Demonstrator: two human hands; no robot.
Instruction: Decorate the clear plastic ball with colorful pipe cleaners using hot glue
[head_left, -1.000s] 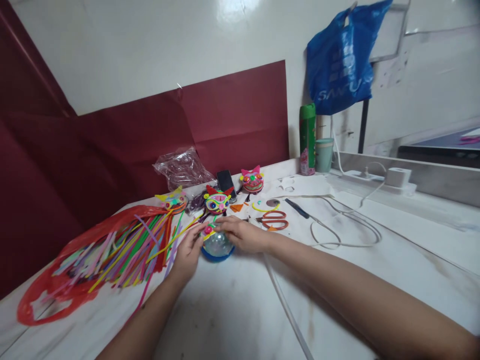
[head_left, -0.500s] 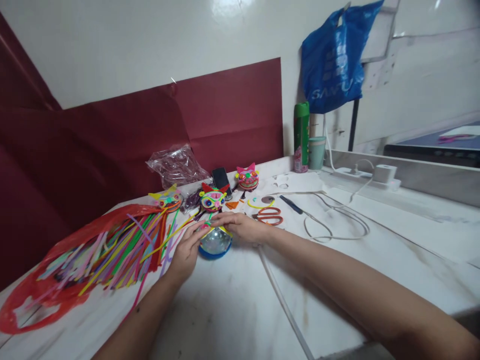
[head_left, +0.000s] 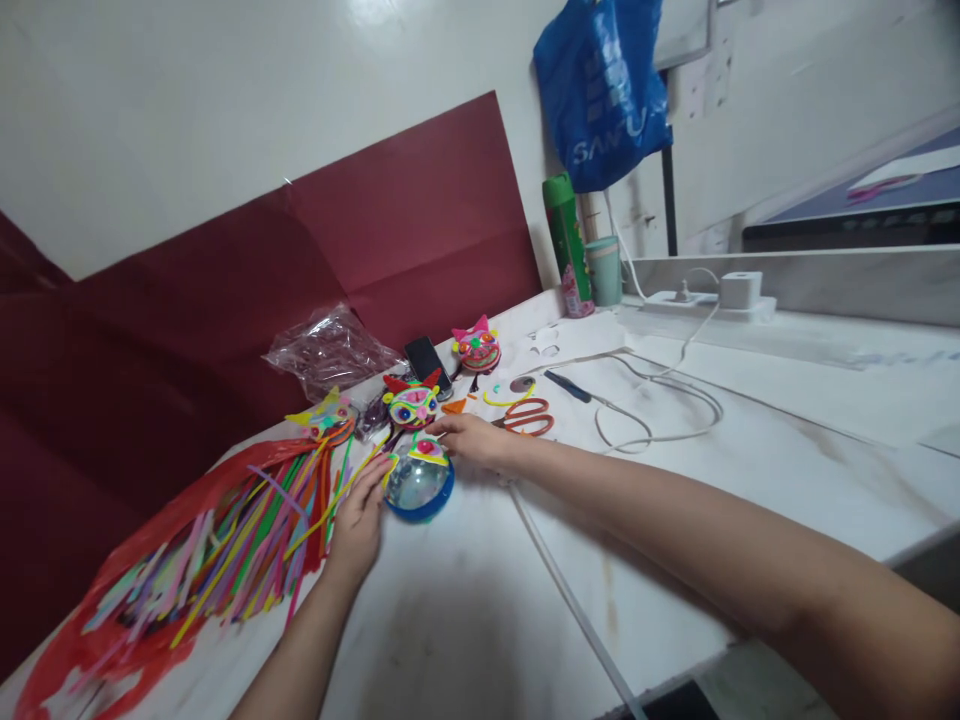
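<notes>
Head view: the half-open left hand (head_left: 361, 510) touches the clear ball (head_left: 417, 484).

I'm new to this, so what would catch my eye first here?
Probably the fan of bright strips at left, on red plastic. Next, the red-eared face beyond the blue-bottomed clear dome by the left hand. A blue bag hangs upper right.

the only wording that can be read is "sanfu", in pale capital letters across the lower part of the hanging blue plastic bag (head_left: 600, 95), its fourth letter distorted by creases, while the printing on the green bottle (head_left: 568, 245) is too small to make out.
</notes>
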